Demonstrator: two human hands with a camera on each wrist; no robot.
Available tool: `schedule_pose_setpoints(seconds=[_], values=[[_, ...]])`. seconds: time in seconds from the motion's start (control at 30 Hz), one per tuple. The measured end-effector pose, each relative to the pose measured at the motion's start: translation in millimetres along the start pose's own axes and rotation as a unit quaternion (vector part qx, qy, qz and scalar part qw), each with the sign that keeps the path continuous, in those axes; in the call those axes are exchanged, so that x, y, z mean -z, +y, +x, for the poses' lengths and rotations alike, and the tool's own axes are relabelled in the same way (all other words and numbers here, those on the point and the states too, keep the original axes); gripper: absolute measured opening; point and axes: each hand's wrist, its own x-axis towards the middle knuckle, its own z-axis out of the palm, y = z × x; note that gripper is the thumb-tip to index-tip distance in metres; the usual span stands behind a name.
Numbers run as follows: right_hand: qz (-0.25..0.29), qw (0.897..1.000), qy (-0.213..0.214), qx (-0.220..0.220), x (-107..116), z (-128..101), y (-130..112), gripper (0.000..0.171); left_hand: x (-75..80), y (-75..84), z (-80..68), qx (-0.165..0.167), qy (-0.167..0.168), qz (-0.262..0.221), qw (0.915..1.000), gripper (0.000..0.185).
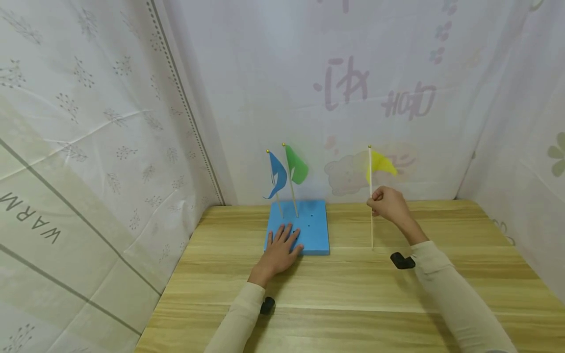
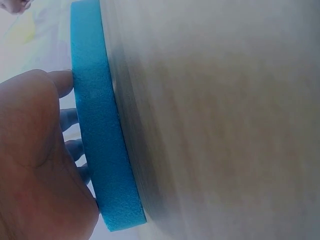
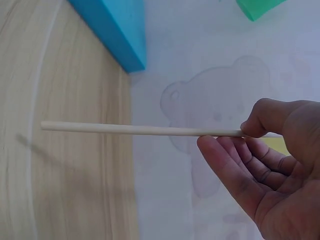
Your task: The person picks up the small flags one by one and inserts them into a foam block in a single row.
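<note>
A blue foam board (image 1: 315, 240) lies flat on the table, with several small dark holes in its top. My left hand (image 1: 281, 249) rests on its near left part, fingers spread and straight. Two small flags, a blue flag (image 1: 278, 174) and a green flag (image 1: 297, 166), stand in the board's far left part, leaning slightly left. To the right of the board, my right hand (image 1: 388, 203) pinches the wooden stick of a yellow flag (image 1: 381, 163) between thumb and fingers. That stick (image 3: 120, 128) is upright in the head view, its lower end below the hand.
The wooden table (image 1: 335, 304) reaches back to a printed curtain (image 1: 265, 73), which also hangs along both sides. Black wrist-camera mounts (image 1: 401, 261) sit by both sleeves. Gold balls top the flag sticks.
</note>
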Motion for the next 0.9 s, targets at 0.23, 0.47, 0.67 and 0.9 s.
schedule_pose_setpoints(seconds=[0.23, 0.47, 0.67, 0.9], values=[[0.021, 0.999, 0.009, 0.029, -12.3, 9.8, -14.3, 0.017, 2.1, 2.2, -0.6, 0.002, -0.004, -0.002, 1.0000, 0.065], [0.019, 0.999, 0.014, 0.048, -20.8, 18.6, -31.9, 0.014, 9.4, 6.4, -2.2, -0.002, -0.008, -0.007, 0.9999, 0.063], [0.031, 0.998, 0.017, 0.061, -27.7, 25.5, -50.9, 0.011, 12.7, 9.3, -4.4, -0.001, -0.010, -0.005, 0.9999, 0.062], [0.029, 0.996, 0.021, 0.077, -36.9, 33.0, -71.1, 0.010, 11.9, 9.3, -3.7, -0.004, -0.006, -0.010, 0.9999, 0.061]])
